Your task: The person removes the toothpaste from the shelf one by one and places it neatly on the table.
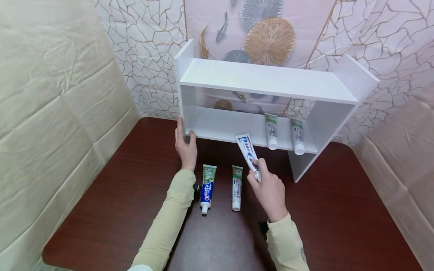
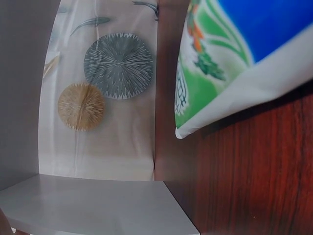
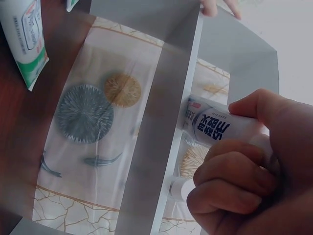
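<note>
My right hand (image 1: 269,190) grips a white toothpaste tube with blue lettering (image 1: 248,153) by its cap end. The tube's flat end reaches the front edge of the white shelf's (image 1: 217,122) middle board; in the right wrist view the tube (image 3: 220,120) overlaps that board. My left hand (image 1: 187,150) rests on the shelf's left side panel at its lower front corner, thumb and fingers on either side. Two green-and-white tubes, one left (image 1: 271,131) and one right (image 1: 298,136), lie on the middle board, caps toward me.
On the brown table (image 1: 112,195) lie a green-and-blue toothpaste tube (image 1: 208,188) and a green-and-white tube (image 1: 237,188), caps toward me. The shelf's top board (image 1: 264,79) overhangs the middle one. Patterned cloth (image 1: 152,49) hangs behind.
</note>
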`<state>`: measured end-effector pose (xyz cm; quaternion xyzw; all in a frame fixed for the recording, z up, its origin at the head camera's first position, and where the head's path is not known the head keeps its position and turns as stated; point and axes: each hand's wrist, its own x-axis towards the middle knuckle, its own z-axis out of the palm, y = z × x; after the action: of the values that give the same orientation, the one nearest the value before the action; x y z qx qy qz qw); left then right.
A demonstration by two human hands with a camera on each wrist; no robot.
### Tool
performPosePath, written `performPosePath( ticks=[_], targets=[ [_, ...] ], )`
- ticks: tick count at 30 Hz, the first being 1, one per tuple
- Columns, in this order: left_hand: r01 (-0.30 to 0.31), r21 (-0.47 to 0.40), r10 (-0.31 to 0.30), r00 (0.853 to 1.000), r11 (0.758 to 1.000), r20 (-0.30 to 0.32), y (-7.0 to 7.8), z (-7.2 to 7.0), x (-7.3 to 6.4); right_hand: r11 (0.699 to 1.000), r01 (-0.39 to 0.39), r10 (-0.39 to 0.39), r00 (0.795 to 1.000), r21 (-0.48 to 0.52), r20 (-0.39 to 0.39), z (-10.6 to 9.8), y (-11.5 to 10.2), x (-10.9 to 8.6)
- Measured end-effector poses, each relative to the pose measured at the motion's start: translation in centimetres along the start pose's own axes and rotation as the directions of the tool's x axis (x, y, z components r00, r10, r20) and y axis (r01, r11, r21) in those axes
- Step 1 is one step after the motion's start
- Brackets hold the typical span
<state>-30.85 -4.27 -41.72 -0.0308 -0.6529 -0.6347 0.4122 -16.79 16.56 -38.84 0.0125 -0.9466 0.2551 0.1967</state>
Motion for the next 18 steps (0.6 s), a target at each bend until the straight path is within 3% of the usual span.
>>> performPosePath(
  ticks=[6,18],
  targets=[
    [0.006,0.0,-0.006,1.0,1.0,0.0,-2.3,0.2,0.3,1.0,0.001,-0.001,1.0,0.009,0.008,0.1,0.2,-0.7],
    [-0.033,0.014,0.032,0.999,0.999,0.013,-2.6,0.0,0.2,0.998,-0.043,0.042,0.999,0.043,0.012,-0.4,0.4,-3.1]
  ],
)
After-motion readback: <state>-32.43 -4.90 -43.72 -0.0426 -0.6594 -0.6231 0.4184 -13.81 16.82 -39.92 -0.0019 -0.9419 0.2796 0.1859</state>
